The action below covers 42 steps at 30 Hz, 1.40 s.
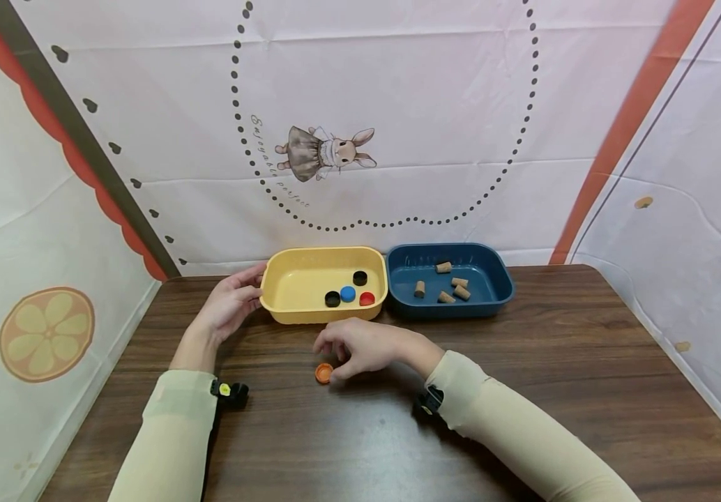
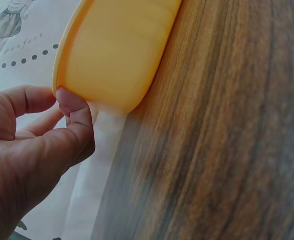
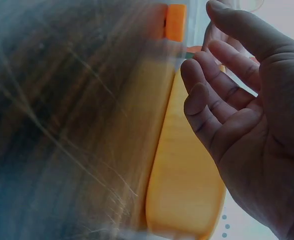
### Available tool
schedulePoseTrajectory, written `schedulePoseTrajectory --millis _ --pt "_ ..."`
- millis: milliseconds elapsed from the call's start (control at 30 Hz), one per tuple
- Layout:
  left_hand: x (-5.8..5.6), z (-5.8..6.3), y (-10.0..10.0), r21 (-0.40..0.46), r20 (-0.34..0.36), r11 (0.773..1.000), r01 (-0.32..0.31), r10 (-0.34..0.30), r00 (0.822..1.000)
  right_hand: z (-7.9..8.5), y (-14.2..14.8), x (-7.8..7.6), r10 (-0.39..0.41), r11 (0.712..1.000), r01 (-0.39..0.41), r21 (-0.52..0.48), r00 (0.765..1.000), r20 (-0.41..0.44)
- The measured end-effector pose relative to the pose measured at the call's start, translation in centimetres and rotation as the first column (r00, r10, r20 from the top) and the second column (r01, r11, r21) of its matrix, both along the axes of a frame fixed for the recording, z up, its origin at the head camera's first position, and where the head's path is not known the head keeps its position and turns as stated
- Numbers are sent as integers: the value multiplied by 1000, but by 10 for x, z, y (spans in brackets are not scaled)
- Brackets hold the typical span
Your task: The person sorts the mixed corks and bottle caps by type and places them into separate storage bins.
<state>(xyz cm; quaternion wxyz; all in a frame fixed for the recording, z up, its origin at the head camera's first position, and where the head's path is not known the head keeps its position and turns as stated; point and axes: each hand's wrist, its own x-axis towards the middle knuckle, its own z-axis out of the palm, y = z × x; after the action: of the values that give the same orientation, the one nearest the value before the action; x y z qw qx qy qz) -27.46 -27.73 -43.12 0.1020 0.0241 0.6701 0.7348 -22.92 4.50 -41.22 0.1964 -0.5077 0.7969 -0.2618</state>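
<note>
At the left end of the yellow tray [image 1: 294, 279], my left hand [image 1: 231, 303] pinches the rim between thumb and fingers, as the left wrist view shows up close. Inside that tray lie two black bottle caps [image 1: 332, 299], a blue cap [image 1: 348, 293] and a red cap [image 1: 367, 298]. My right hand [image 1: 360, 345] hovers over the table in front of the tray, fingers loosely bent with nothing between them. Just beside its thumb, an orange bottle cap [image 1: 324, 373] lies on the table; in the right wrist view the orange cap [image 3: 175, 22] appears apart from the fingertips.
A dark blue tray [image 1: 451, 309] holding several corks [image 1: 461, 292] stands against the yellow tray's right end. Both trays sit near the back of the brown wooden table [image 1: 310, 446], before a printed cloth [image 1: 436, 139] hanging behind and at the sides.
</note>
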Motion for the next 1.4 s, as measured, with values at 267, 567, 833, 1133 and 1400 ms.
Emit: schedulePoseTrajectory --millis 267,567,833,1133,1400 --pt "1 0 0 3 -3 1000 4 -4 1000 -7 0 -1 9 1000 -9 3 1000 27" --pt "1 0 1 4 -7 1000 5 -5 1000 -13 0 -3 21 1000 -20 -12 998 55" --pt "2 0 1 15 -17 1000 10 -10 1000 -18 -2 -5 35 999 -35 -9 998 50" --pt "2 0 2 8 -13 1000 4 -4 1000 -20 -4 -3 32 999 -32 -4 999 35" --pt "1 -1 1 7 -15 1000 12 -12 1000 -22 -4 -3 37 999 -37 -3 999 33"
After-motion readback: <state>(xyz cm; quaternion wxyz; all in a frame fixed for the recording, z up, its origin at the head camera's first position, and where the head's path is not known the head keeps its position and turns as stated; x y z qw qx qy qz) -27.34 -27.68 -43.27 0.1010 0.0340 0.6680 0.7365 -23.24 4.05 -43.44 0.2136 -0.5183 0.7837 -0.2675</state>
